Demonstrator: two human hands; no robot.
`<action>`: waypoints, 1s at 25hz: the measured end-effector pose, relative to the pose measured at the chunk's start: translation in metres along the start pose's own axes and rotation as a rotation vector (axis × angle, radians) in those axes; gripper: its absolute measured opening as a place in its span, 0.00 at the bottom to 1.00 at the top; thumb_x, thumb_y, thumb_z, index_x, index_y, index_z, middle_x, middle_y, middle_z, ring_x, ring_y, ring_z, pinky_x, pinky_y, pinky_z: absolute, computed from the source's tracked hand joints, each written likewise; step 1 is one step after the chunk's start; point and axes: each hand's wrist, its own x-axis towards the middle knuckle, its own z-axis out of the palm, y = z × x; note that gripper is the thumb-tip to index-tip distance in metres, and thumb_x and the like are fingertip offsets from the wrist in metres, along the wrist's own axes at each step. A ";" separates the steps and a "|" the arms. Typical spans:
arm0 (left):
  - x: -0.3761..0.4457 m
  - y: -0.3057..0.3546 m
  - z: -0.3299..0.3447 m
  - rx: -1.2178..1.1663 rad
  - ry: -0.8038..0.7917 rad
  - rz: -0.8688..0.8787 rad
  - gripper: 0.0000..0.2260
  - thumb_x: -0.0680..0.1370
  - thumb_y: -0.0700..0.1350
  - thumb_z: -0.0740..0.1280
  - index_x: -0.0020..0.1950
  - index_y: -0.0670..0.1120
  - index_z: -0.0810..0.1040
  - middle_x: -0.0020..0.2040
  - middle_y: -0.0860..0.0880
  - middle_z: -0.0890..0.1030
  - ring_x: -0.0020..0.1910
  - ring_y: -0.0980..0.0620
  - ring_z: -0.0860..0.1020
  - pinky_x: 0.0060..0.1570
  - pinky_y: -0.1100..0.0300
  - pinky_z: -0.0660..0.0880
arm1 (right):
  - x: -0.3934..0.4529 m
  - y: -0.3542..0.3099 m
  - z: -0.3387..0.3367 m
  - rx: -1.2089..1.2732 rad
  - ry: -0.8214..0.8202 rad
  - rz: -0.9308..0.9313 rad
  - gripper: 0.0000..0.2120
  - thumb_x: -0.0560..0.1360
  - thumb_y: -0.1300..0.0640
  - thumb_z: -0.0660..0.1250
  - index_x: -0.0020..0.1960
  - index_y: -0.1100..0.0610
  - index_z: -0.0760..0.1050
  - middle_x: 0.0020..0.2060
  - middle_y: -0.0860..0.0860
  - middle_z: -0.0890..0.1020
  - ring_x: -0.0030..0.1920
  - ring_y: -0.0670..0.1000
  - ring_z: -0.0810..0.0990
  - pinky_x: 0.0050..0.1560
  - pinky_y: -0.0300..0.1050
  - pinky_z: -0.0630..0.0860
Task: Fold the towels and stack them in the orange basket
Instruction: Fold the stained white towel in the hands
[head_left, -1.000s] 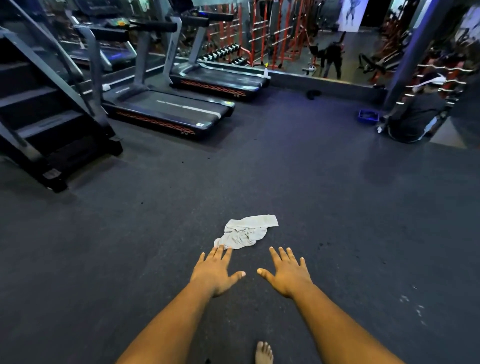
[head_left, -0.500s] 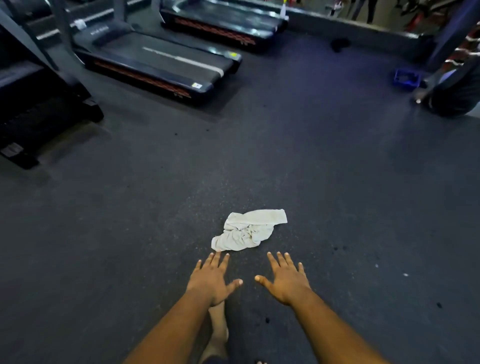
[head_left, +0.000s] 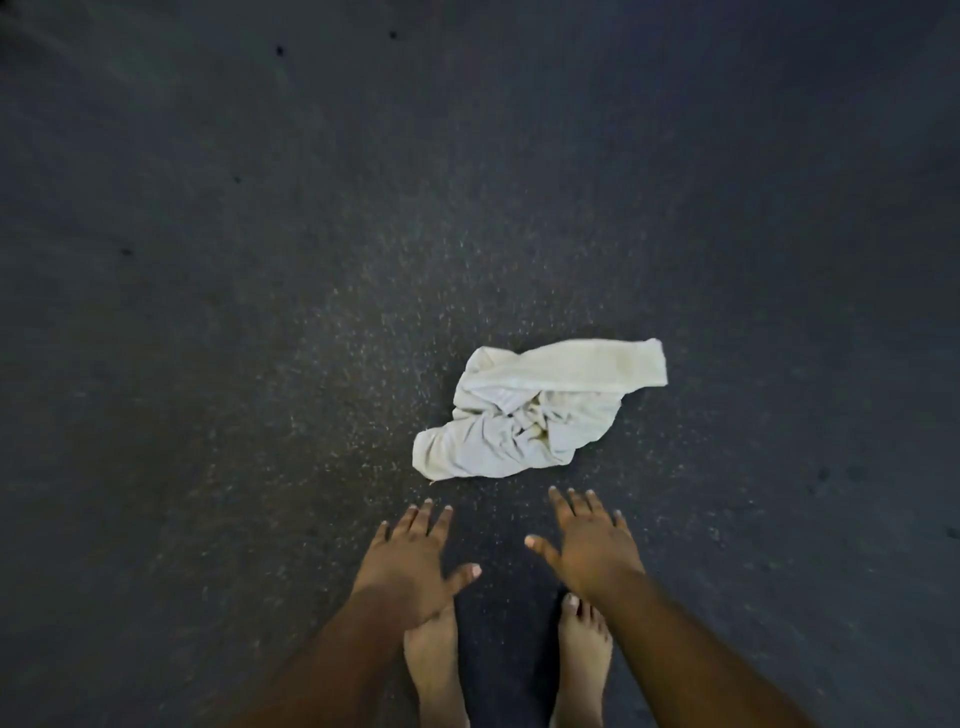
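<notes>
The dark speckled rubber floor (head_left: 260, 312) fills nearly the whole view. On it, straight ahead of the person, lies a crumpled white towel (head_left: 535, 410), bunched and twisted at its middle; its long axis runs from a rolled near-left end up to a flatter far-right end. Both hands reach toward it, palms down with fingers straight and spread, holding nothing. The left hand (head_left: 415, 561) points at the towel's near-left end and the right hand (head_left: 592, 545) sits below its middle; neither touches the cloth, and the right fingertips (head_left: 569, 493) look slightly nearer. Two bare feet (head_left: 582, 654) stand just under the hands. No orange basket is in view. No brand, label or writing can be read.
</notes>
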 end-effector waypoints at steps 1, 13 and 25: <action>0.035 -0.005 0.011 0.001 -0.012 -0.006 0.41 0.79 0.72 0.51 0.84 0.53 0.41 0.84 0.49 0.43 0.83 0.49 0.44 0.80 0.45 0.45 | 0.037 0.004 0.012 -0.026 0.003 0.005 0.39 0.80 0.31 0.52 0.83 0.50 0.44 0.82 0.52 0.53 0.81 0.56 0.49 0.79 0.61 0.53; 0.216 -0.010 0.067 0.039 -0.062 0.030 0.41 0.79 0.73 0.50 0.83 0.52 0.38 0.84 0.49 0.40 0.83 0.49 0.43 0.81 0.45 0.47 | 0.255 0.047 0.055 -0.181 0.241 0.168 0.16 0.81 0.59 0.61 0.67 0.56 0.69 0.55 0.54 0.82 0.54 0.57 0.81 0.48 0.50 0.73; 0.024 0.024 -0.029 -0.084 -0.024 -0.015 0.42 0.79 0.72 0.51 0.83 0.52 0.38 0.84 0.48 0.40 0.83 0.48 0.42 0.81 0.46 0.45 | 0.033 0.012 -0.046 -0.144 0.272 -0.069 0.10 0.83 0.53 0.57 0.62 0.52 0.72 0.50 0.52 0.81 0.49 0.56 0.81 0.44 0.49 0.73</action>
